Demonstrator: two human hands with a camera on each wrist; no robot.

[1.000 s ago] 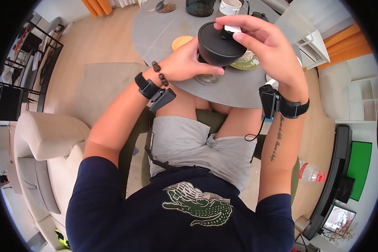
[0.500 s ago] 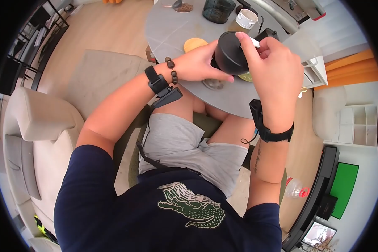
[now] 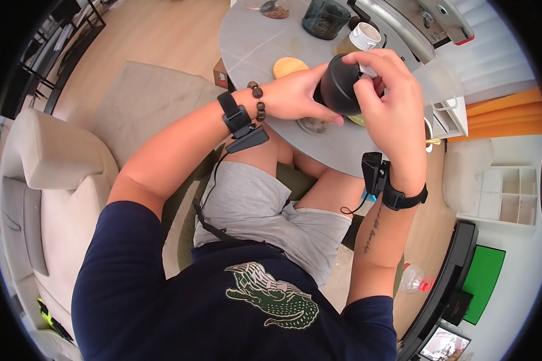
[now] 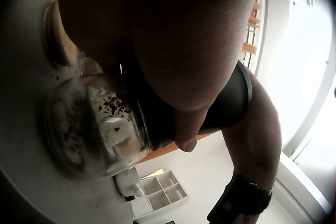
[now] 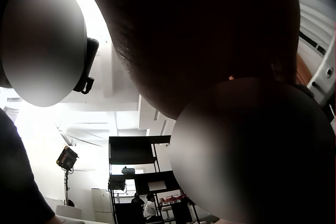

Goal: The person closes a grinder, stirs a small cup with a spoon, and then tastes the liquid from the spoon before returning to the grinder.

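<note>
A black, rounded grinder-like device [image 3: 341,87] with a glass jar under it stands at the table's near edge. In the left wrist view the glass jar [image 4: 97,124] shows dark bits inside, below the black upper part [image 4: 228,103]. My left hand [image 3: 298,93] grips the black body around its neck, thumb on the near side. My right hand [image 3: 394,108] holds the top with curled fingers, by a small white-marked piece [image 3: 367,70]. The right wrist view is mostly dark and does not show the held part clearly.
On the grey table [image 3: 253,48] are a round wooden lid [image 3: 289,67], a dark tinted container [image 3: 325,19], a white-rimmed cup [image 3: 365,37] and a spoon [image 3: 267,6] by brown grounds. A plastic bottle [image 3: 415,280] lies on the floor to the right.
My right hand has swung around the top of the black device, its fingers shifting from the far side to the near right and back toward the top. My left hand keeps its grip. The head view has shifted.
</note>
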